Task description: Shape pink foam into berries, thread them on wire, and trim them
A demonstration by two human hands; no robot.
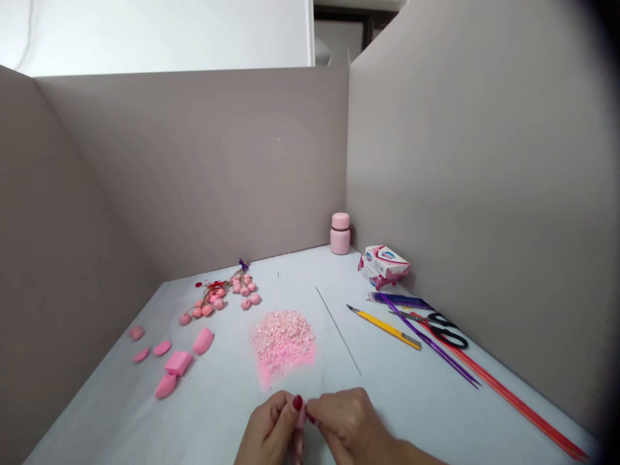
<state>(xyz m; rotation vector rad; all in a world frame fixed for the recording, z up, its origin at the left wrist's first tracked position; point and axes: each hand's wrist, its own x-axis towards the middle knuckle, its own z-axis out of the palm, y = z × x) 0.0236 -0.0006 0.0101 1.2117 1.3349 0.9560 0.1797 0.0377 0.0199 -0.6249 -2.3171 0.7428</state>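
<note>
At the near edge of the table my left hand (pixel 272 427) is closed, its thumb pressed on a small pink piece (pixel 301 421) that the fingers mostly cover. Against its right side my right hand (pixel 349 418) is curled in a pinch, fingertips meeting the left thumb; what they pinch is hidden. Just beyond both hands lies a pile of pale pink shavings (pixel 285 336), with brighter pink powder at its near side. A thin metal rod (pixel 340 334) lies to the right of the pile.
Pink soap-like chunks (pixel 179 363) and bunches of pink balls (pixel 208 309) lie left. A yellow craft knife (pixel 385 328), black-handled scissors (pixel 443 329), purple stems (pixel 431 342) and red stems (pixel 513 397) lie right. Behind stand boxes (pixel 386 261) and a pink flask (pixel 340 236). Grey partitions (pixel 217 161) enclose the table.
</note>
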